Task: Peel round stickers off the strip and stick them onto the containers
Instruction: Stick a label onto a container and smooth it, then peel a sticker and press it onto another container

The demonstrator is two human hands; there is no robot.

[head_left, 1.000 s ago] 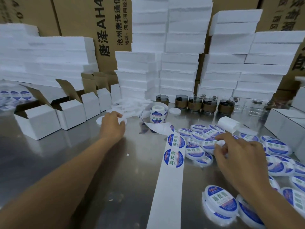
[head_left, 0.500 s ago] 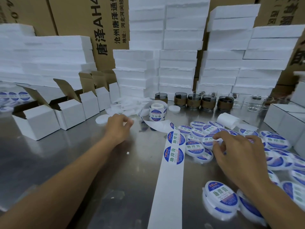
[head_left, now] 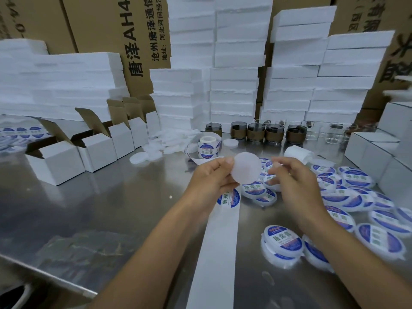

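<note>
My left hand (head_left: 211, 179) grips a blank white round container (head_left: 246, 167) by its left edge, lifted above the metal table (head_left: 111, 208). My right hand (head_left: 296, 186) hovers just right of it, its fingertips blurred, so whether they pinch a sticker is unclear. The white backing strip (head_left: 217, 253) runs from the sticker roll (head_left: 208, 147) toward me, passing under my hands. One blue round sticker (head_left: 230, 199) shows on it below my left hand. Several labelled containers (head_left: 347, 186) lie to the right, one (head_left: 282, 244) close to my right forearm.
Blank white containers (head_left: 156, 150) lie in a heap left of the roll. Open white cartons (head_left: 93, 150) stand at the left, closed ones (head_left: 379, 152) at the right. Glass jars (head_left: 256, 132) line the back before tall foam stacks (head_left: 234, 85). A paper roll (head_left: 296, 152) lies behind my right hand.
My left hand came back from the heap of blank containers with one and raised it at the centre. My right hand lifted off the labelled containers and moved up beside it.
</note>
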